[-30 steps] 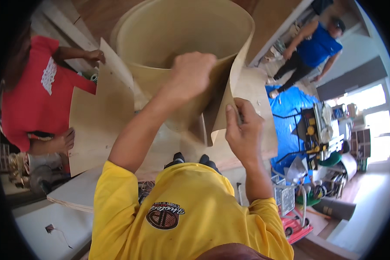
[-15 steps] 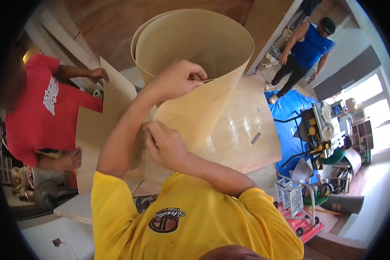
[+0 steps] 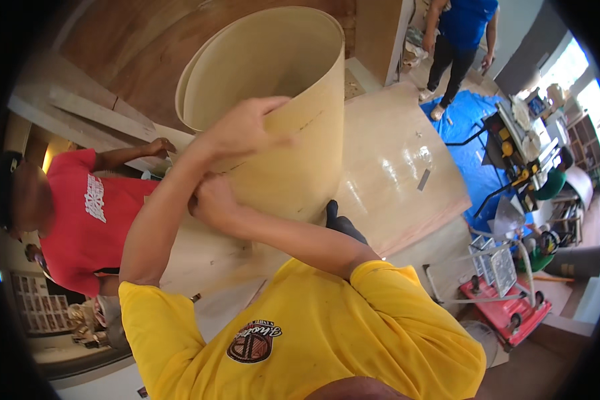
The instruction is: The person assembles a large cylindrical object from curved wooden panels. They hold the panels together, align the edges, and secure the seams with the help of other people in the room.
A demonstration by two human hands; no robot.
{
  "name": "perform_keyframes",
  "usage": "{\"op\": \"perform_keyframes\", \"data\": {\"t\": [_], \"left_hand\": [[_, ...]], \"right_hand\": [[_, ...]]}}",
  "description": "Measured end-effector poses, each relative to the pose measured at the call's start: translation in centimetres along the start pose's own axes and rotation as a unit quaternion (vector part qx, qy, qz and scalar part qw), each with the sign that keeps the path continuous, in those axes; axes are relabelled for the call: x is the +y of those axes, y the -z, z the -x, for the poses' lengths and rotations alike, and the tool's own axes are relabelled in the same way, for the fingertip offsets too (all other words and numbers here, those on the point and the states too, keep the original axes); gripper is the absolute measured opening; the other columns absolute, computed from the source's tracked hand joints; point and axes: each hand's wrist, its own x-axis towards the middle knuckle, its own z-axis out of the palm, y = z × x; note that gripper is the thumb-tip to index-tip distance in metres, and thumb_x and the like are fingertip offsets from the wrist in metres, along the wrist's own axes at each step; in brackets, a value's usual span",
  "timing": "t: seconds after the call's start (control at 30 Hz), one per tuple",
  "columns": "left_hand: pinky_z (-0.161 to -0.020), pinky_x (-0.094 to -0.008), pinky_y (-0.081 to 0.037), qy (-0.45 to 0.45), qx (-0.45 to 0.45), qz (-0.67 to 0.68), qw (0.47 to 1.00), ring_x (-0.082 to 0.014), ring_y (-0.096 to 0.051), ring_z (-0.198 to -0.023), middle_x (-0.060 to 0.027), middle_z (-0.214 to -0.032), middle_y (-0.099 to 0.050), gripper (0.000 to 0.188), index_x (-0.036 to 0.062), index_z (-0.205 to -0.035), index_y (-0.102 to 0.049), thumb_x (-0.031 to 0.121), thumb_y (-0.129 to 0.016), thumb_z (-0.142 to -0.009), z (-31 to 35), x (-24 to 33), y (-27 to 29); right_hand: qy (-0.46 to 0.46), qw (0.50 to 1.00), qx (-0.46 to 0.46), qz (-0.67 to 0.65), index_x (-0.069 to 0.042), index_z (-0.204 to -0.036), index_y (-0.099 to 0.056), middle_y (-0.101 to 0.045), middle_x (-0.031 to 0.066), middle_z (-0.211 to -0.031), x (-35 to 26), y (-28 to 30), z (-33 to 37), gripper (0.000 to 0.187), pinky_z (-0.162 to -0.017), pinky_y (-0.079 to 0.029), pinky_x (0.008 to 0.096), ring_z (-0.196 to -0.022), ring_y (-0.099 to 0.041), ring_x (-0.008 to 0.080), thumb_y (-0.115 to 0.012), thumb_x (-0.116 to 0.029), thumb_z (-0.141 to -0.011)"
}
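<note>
A large thin tan sheet (image 3: 280, 173), curled into an upright roll, stands in front of me with its round opening up. My left hand (image 3: 247, 130) lies against the outside of the roll near the rim. Its fingers are spread and somewhat blurred. Below it, my right hand (image 3: 215, 203) is closed in a fist at the roll's lower left, under my left forearm. What its fingers hold is hidden. A glossy pale wood panel (image 3: 387, 160) lies flat beneath and to the right of the roll.
A person in red (image 3: 107, 207) stands at my left; another in blue (image 3: 467, 27) stands far right. A saw on a stand (image 3: 513, 153) sits on a blue tarp (image 3: 470, 120). Nearer are a red cart (image 3: 503, 307) and a dark shoe (image 3: 337, 217) by the roll.
The roll has shifted left and stands more upright, its front flap now wrapped down. My left hand has loosened from the edge and spread its fingers; my right hand has moved left.
</note>
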Motion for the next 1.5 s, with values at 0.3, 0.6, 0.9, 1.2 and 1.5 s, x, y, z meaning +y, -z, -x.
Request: {"op": "perform_keyframes", "data": {"t": [0.3, 0.6, 0.9, 1.2, 1.5], "left_hand": [[-0.07, -0.0533, -0.049, 0.052, 0.099, -0.326, 0.939, -0.0439, -0.066, -0.081, -0.0214, -0.077, -0.067, 0.027, 0.0042, -0.1, -0.048, 0.019, -0.068, -0.09, 2.7, -1.0, -1.0], [-0.07, -0.0517, -0.05, 0.057, 0.12, -0.309, 0.942, -0.0401, -0.067, -0.083, -0.018, -0.081, -0.068, 0.023, 0.0074, -0.099, -0.051, 0.019, -0.068, -0.089, 4.2, -0.6, -1.2], [-0.064, -0.0446, -0.047, 0.052, 0.142, -0.404, 0.902, -0.0359, -0.064, -0.075, -0.0156, -0.082, -0.065, 0.029, 0.004, -0.099, -0.058, 0.019, -0.078, -0.084, 1.7, 0.5, -5.2], [-0.059, -0.0397, -0.043, -0.12, 0.227, -0.445, 0.858, -0.0316, -0.055, -0.066, -0.0103, -0.075, -0.056, 0.034, 0.0026, -0.086, -0.059, 0.034, -0.071, -0.094, -1.6, 5.1, -8.0], [-0.046, -0.035, -0.031, -0.377, 0.313, -0.266, 0.83, -0.0245, -0.043, -0.047, -0.008, -0.057, -0.043, 0.049, 0.0034, -0.069, -0.053, 0.038, -0.055, -0.104, -12.0, 6.6, -11.2]], "right_hand": [[0.158, 0.961, -0.22, -0.05, -0.006, -0.15, -0.037, -0.049, 0.028, -0.141, 0.4, 5.4, 0.3, 0.066, -0.105, -0.043, 0.0463, -0.127, -0.051, 0.0431, -0.064, -0.026, -0.094], [0.272, 0.935, -0.047, 0.224, -0.006, -0.111, -0.07, -0.069, 0.0163, -0.109, 5.0, 26.2, -11.6, 0.055, -0.101, -0.046, 0.0477, -0.106, -0.064, 0.0348, -0.077, -0.05, -0.079], [0.388, 0.905, -0.031, 0.173, -0.015, -0.059, -0.046, -0.047, -0.0002, -0.056, 11.2, 30.3, -11.2, 0.052, -0.055, -0.036, 0.0352, -0.053, -0.049, 0.0207, -0.078, -0.051, -0.079], [0.409, 0.905, 0.072, 0.093, -0.014, -0.058, -0.034, -0.032, -0.0011, -0.055, 8.5, 39.9, -9.2, 0.059, -0.047, -0.028, 0.0321, -0.048, -0.04, 0.017, -0.082, -0.04, -0.08], [0.38, 0.902, 0.079, 0.191, -0.014, -0.059, -0.034, -0.03, -0.0013, -0.055, 6.1, 48.8, -8.0, 0.059, -0.047, -0.026, 0.0327, -0.046, -0.036, 0.0172, -0.078, -0.043, -0.085]]}}
